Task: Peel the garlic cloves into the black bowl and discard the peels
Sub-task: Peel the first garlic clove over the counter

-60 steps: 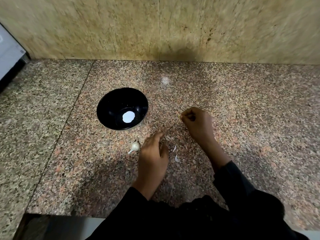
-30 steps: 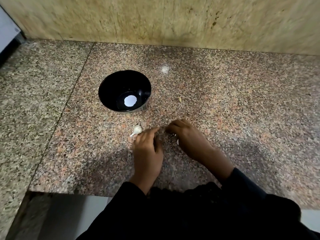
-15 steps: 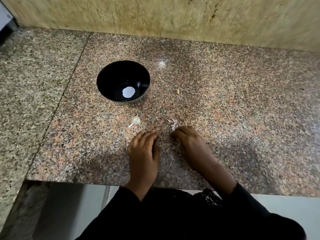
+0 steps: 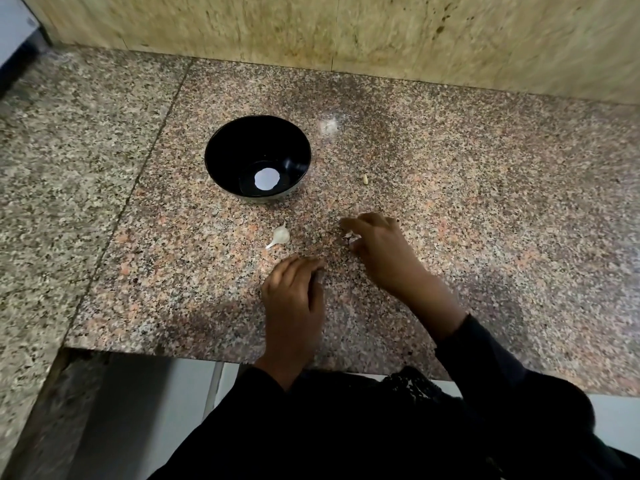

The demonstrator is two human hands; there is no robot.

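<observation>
A black bowl [image 4: 258, 157] stands on the granite counter [image 4: 485, 209], with a bright light reflection at its bottom. An unpeeled garlic clove [image 4: 280, 236] lies just below the bowl. A small peeled clove [image 4: 365, 179] lies to the right of the bowl. My right hand [image 4: 377, 247] is over a small heap of white peels [image 4: 349, 236], its curled fingers closing round them. My left hand [image 4: 294, 292] rests on the counter nearer to me, fingers loosely bent, holding nothing that I can see.
The counter's front edge [image 4: 242, 355] runs just behind my wrists, with floor below. A stone wall [image 4: 346, 29] backs the counter. A seam [image 4: 152, 150] divides the slabs left of the bowl. A white appliance corner [image 4: 14, 32] shows at the far left.
My right hand set the small clove down right of the bowl, came back to the peels and is gathering them. My left hand drew back toward me.
</observation>
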